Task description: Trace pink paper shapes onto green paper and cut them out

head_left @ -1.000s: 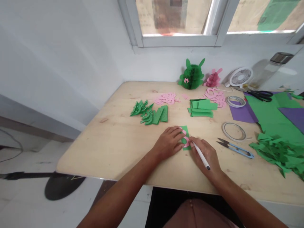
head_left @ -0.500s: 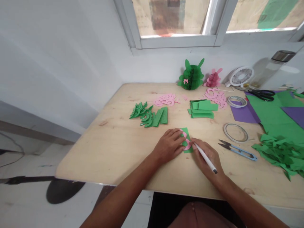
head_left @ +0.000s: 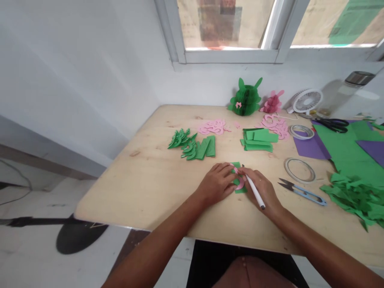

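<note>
On the wooden table, my left hand [head_left: 216, 183] lies flat with fingers stretched out, pressing a pink paper cutout [head_left: 240, 184] down on a small green paper strip [head_left: 237, 164]. Part of both papers is hidden under the fingers. A white pen [head_left: 255, 192] with a dark end is gripped in my right hand [head_left: 268, 193], which rests at the right side of the cutout. The pen's dark tip shows just beyond the fingers; whether it touches the paper, I cannot tell.
Left of centre lie green cutouts [head_left: 179, 139] and pink cutouts [head_left: 213, 127]. Green strips [head_left: 260, 140] sit behind my hands. To the right are a tape roll [head_left: 299, 170], blue thread snips [head_left: 303, 192] and green scraps [head_left: 357, 200]. A green paper figure [head_left: 246, 100] and small fan [head_left: 307, 101] stand at the back.
My right hand and the pen have shifted up along the cutout's right side, the pen now steeper. My left hand keeps pressing the papers. The view has moved slightly.
</note>
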Available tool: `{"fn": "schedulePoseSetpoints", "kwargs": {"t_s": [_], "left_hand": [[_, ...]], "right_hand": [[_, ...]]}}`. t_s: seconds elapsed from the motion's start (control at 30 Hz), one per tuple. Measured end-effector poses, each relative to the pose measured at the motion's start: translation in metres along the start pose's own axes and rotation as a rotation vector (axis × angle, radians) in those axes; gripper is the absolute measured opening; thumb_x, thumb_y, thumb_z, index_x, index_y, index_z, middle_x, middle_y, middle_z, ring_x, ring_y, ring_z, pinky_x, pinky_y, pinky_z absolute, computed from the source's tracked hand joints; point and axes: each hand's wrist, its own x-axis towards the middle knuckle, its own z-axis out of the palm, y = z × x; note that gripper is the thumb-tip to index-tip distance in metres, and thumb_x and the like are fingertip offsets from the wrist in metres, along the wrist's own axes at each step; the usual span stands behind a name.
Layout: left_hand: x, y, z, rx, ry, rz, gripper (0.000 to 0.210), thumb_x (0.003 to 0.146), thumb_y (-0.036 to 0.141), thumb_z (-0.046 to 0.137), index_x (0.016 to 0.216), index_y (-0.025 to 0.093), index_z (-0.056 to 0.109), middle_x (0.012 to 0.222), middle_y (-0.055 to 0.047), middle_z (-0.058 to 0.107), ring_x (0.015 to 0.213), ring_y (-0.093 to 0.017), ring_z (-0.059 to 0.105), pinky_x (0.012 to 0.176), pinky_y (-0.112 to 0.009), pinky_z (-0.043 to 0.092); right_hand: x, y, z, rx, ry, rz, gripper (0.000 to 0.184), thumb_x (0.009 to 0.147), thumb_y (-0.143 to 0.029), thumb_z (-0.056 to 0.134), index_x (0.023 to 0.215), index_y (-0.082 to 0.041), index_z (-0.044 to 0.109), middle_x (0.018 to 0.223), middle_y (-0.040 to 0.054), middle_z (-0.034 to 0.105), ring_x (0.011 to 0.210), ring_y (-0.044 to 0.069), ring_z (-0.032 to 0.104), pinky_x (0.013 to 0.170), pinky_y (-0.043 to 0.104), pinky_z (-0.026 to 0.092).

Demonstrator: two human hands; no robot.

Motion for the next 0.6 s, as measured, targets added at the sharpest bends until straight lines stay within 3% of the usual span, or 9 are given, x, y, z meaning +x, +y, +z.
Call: {"fn": "schedulePoseSetpoints", "kwargs": {"t_s": [0.6], "left_hand": [[0.0002,-0.0001,-0.0014,-0.002,0.002,0.006,0.025,0.086,0.026,0.054,0.109,0.020,0.060,0.120,-0.010,0.061,0.121,-0.024,0.050,0.102,-0.044,0.041]], "right_hand": [[0.0012,0.0018,0.0056,-0.064,-0.004,-0.061,0.041,0.088,-0.011,0.048,0.124,-0.026,0.058,0.088,0.0066,0.069,0.081,0.024,0.062,0.070,0.036,0.053]]}}
